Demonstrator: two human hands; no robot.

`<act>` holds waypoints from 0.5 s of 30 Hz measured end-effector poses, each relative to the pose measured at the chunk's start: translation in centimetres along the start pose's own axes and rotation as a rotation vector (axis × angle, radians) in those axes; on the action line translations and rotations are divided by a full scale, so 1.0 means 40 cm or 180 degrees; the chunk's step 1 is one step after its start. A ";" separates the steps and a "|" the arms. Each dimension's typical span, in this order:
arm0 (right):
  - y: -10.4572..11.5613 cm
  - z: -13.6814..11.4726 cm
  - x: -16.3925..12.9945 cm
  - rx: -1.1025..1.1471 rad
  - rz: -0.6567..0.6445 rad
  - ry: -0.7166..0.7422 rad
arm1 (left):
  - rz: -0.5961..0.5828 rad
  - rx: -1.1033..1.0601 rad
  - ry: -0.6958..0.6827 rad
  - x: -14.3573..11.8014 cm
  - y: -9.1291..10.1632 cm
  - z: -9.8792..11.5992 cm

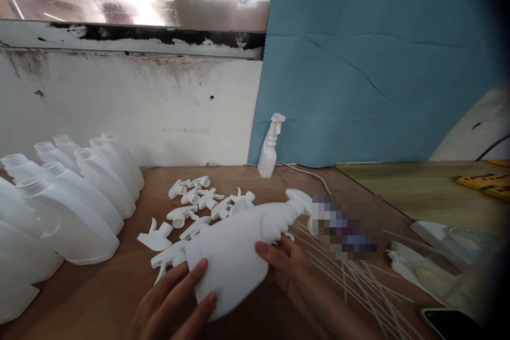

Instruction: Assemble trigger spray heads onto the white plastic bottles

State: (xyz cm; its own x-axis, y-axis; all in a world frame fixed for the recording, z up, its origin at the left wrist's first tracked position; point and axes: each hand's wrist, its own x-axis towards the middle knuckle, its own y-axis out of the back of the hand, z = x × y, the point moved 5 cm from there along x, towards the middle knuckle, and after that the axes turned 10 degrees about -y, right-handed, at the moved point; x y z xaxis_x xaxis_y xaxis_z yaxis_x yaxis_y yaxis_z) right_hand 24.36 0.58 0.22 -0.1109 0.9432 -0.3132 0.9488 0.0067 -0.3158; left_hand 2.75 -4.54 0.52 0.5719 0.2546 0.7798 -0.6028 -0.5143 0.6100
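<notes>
Both my hands hold a white plastic spray bottle tilted on its side over the brown table, its trigger head pointing right. My left hand grips the bottle's base from below. My right hand clasps the body near the neck. Just behind the bottle lies a heap of loose white trigger heads. Thin white dip tubes are spread on the table to the right of my right hand.
Several open white bottles without heads lie in rows at the left. One finished spray bottle stands upright at the wall by a blue sheet. A phone lies at the bottom right, near clear plastic bags.
</notes>
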 end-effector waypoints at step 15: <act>0.106 -0.304 0.417 -0.3870 0.2328 0.1538 | -0.0114 -0.0371 0.0250 -0.002 -0.048 -0.079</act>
State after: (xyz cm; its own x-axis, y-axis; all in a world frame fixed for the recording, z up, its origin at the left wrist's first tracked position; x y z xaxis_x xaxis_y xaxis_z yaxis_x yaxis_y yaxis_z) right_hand 30.14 20.38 4.56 0.3596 0.8743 0.3261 0.4367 -0.4665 0.7692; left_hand 2.08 -0.99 -0.27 0.5515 0.3369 0.7631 -0.6459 -0.4064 0.6462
